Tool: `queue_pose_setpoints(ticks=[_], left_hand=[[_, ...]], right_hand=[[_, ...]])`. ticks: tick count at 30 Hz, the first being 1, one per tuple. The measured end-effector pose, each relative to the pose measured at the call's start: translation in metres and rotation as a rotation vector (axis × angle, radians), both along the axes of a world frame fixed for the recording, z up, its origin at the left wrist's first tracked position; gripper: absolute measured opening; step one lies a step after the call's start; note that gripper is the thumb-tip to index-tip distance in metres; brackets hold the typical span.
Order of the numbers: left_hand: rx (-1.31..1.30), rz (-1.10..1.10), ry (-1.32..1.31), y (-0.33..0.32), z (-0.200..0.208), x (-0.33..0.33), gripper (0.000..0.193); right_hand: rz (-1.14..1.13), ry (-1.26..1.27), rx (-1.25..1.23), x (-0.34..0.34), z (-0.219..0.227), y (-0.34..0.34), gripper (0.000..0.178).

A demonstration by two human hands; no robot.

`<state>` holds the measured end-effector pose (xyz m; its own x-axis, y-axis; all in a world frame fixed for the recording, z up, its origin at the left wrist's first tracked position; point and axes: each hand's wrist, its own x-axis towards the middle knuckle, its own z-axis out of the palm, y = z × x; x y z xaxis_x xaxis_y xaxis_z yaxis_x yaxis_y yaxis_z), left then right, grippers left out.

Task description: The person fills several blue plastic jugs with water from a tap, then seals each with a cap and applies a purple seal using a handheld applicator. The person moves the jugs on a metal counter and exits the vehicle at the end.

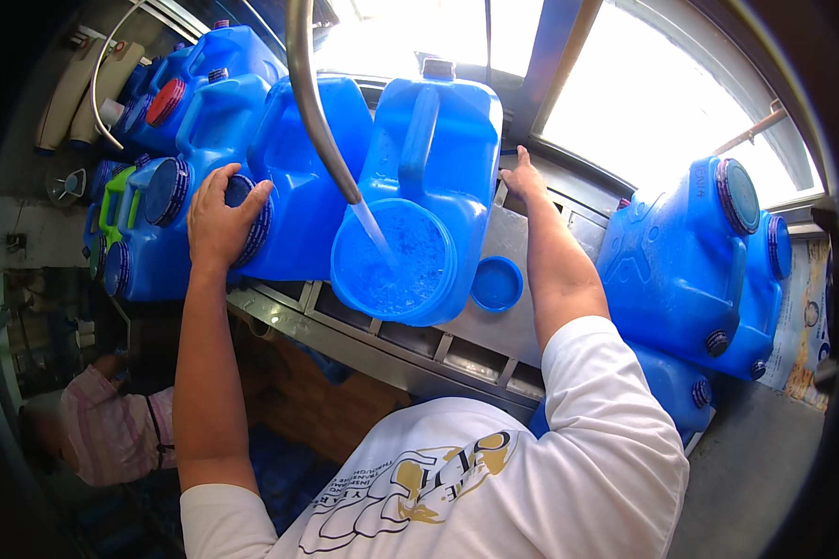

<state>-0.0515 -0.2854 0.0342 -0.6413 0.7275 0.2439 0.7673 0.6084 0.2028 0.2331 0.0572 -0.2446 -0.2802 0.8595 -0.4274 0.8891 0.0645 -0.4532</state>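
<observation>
A blue water jug (pixel 480 130) stands upright at the center with its wide mouth uncovered. Water streams into that mouth from a curved metal spout (pixel 312 102), and the surface looks bubbly. Just to its left is another blue jug (pixel 312 210); my left hand (pixel 219 219) is closed around its blue screw cap (pixel 259 224), thumb on the right side. My right hand (pixel 524 175) reaches past the center jug's right side, index finger stretched out and thumb apart, holding nothing visible. A loose blue cap (pixel 497 285) lies on the metal counter, right of the open mouth.
Several more capped blue jugs (pixel 219 121) crowd the left side, one with a red cap (pixel 165 102). Other jugs (pixel 667 261) are stacked at the right. The metal counter (pixel 508 233) has slotted openings. Another person (pixel 112 419) is at the lower left.
</observation>
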Motion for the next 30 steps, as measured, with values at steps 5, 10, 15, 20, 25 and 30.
queue_pose_setpoints(ticks=[5,10,15,20,25,30], left_hand=[[-0.001,0.003,-0.005,0.000,-0.001,0.000,0.069],[-0.011,0.015,-0.016,0.001,0.001,0.002,0.070],[-0.012,0.007,-0.009,0.001,0.000,0.000,0.071],[-0.005,0.002,-0.012,0.001,-0.001,-0.002,0.070],[0.000,-0.003,-0.002,-0.001,-0.004,-0.004,0.069],[0.000,-0.018,-0.009,0.000,-0.003,-0.005,0.069]], right_hand=[[-0.032,0.045,-0.007,0.001,-0.008,0.005,0.083],[-0.028,0.036,0.009,0.001,-0.008,0.003,0.083],[-0.025,0.041,0.004,0.004,-0.009,0.005,0.086],[-0.019,0.046,0.012,0.005,-0.013,0.006,0.084],[-0.045,0.067,0.015,0.004,-0.014,0.006,0.082],[-0.114,0.206,0.038,0.005,-0.031,0.020,0.075]])
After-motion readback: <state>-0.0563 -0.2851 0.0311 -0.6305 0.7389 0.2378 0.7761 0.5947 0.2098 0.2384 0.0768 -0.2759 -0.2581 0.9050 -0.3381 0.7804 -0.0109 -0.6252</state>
